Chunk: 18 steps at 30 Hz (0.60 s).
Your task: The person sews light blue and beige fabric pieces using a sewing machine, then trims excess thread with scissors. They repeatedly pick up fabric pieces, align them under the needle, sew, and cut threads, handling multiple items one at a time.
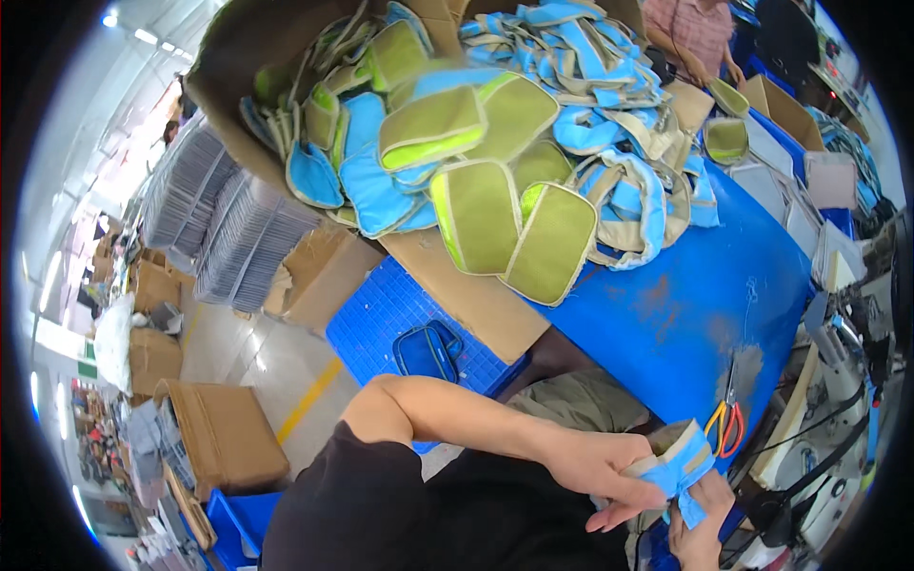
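At the lower right, a light blue and beige fabric piece (678,466) is folded and held up between both hands. My left hand (605,473) pinches its left side, thumb on the near face and fingers partly bent. My right hand (703,514) grips its lower right side, with the fingers partly behind the cloth. Just beyond the right hand, scissors (727,419) with orange and yellow handles lie on the blue table (685,295). A pile of blue and beige fabric strips (609,181) sits farther up the table.
Green padded fabric panels (550,243) spill from a large cardboard box (224,114) at the far side. A blue pouch (426,350) rests on a blue plastic pallet (367,328). Sewing machine parts (838,352) stand at right. Another person (690,38) works at the far right.
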{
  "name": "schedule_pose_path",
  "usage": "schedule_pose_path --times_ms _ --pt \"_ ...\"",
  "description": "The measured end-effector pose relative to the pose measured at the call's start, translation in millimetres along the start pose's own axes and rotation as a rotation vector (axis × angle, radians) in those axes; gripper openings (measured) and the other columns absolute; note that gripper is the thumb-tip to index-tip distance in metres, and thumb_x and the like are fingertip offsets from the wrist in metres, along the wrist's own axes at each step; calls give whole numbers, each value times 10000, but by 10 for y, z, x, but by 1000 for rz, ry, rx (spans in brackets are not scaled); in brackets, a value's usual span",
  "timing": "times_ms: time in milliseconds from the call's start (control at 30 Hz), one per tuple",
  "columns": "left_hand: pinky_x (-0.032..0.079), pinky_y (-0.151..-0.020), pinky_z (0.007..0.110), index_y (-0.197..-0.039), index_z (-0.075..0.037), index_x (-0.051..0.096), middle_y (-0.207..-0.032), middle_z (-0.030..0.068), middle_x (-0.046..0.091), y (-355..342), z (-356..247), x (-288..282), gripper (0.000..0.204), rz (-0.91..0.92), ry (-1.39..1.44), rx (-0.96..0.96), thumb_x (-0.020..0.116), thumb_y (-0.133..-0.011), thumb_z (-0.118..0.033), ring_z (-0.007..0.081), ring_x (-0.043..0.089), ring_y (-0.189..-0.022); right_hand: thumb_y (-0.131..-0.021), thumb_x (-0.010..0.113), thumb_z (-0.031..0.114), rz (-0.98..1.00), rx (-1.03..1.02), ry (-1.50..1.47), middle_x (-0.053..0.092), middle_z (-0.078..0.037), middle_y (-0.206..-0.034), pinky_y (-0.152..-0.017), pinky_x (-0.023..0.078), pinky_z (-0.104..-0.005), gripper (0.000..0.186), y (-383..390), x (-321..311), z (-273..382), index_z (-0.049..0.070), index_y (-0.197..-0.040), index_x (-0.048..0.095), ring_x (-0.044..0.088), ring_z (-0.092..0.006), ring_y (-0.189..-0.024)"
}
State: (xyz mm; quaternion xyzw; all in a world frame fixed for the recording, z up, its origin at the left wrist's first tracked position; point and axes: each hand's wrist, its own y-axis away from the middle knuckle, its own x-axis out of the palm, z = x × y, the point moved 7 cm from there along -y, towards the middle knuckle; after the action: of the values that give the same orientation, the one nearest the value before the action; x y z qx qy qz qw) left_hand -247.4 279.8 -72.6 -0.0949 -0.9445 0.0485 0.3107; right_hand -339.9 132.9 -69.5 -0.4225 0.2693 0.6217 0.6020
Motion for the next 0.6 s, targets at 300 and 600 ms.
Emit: schedule_pose_path --times_ms 300,600 --pt "578 -743 316 -1071 16 682 -834 182 754 -313 277 -447 566 -285 275 -283 515 -1070 -524 233 746 -748 -673 755 229 47 51 198 587 -125 -888 -683 413 -455 284 -342 20 148 42 -838 618 582 -355 -803" --pt "572 -607 372 -791 -35 555 -676 184 710 -306 -58 -44 499 -122 218 2 392 -1141 -351 317 744 -692 -661 672 171 -104 18 54 519 -130 -726 -573 390 -478 169 -254 -53 97 47 -727 578 542 -372 -654"
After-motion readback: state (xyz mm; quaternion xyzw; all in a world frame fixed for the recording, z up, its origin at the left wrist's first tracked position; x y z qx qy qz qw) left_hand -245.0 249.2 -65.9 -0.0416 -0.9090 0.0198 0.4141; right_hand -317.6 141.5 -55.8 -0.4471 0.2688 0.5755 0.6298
